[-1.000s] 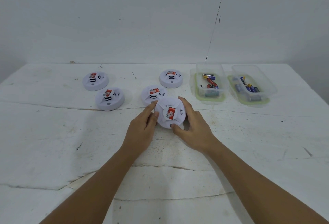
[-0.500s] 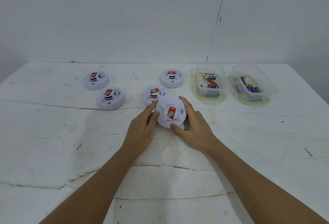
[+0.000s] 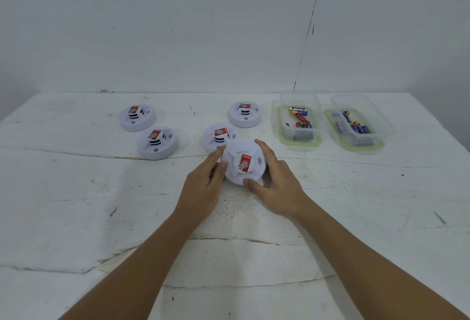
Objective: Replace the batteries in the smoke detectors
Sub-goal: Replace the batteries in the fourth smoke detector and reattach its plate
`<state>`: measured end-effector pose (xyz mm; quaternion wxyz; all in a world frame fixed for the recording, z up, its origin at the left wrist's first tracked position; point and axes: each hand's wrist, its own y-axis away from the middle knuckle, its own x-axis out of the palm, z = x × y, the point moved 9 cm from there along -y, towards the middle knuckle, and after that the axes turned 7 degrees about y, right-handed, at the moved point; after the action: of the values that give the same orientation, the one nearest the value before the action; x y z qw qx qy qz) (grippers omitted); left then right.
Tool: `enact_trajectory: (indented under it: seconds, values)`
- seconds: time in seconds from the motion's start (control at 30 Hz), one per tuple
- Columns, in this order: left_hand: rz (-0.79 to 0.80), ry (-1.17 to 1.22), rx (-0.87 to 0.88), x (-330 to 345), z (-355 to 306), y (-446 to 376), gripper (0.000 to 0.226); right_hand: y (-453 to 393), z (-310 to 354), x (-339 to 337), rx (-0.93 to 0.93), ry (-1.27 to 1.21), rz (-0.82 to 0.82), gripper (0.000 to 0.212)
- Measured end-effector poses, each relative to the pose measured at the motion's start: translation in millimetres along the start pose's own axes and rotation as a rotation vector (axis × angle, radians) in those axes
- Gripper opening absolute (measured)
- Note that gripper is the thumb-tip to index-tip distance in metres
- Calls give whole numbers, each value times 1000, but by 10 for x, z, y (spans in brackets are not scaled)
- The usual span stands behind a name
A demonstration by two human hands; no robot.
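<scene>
detector (image 3: 243, 164) tilted up more; left hand (image 3: 203, 187), right hand (image 3: 277, 187) gripping it; five detectors.

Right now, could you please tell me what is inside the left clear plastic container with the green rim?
The left clear plastic container holds loose cylindrical batteries, red, blue and dark ones. An exact count is not possible, since they overlap and the container's near wall blurs the lowest.
</scene>
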<state>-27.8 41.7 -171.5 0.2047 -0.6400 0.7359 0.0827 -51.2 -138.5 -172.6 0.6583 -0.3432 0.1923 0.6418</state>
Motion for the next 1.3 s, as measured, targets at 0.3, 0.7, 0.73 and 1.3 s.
enact_trajectory:
  seconds: [0.3, 0.7, 0.73, 1.3]
  values:
    - [2, -1, -3, 0, 7, 1, 44, -21, -24, 24, -7, 3, 3, 87]
    - [0, 1, -3, 2, 11, -4, 44, -9, 9, -8, -25, -12, 0, 85]
    - [1, -3, -5, 3, 14, -8, 44, -5, 8, -3, -21, -7, 2, 86]
    - [1, -9, 6, 8, 10, -13, 45, -16, -29, 41, -16, -12, 11, 87]
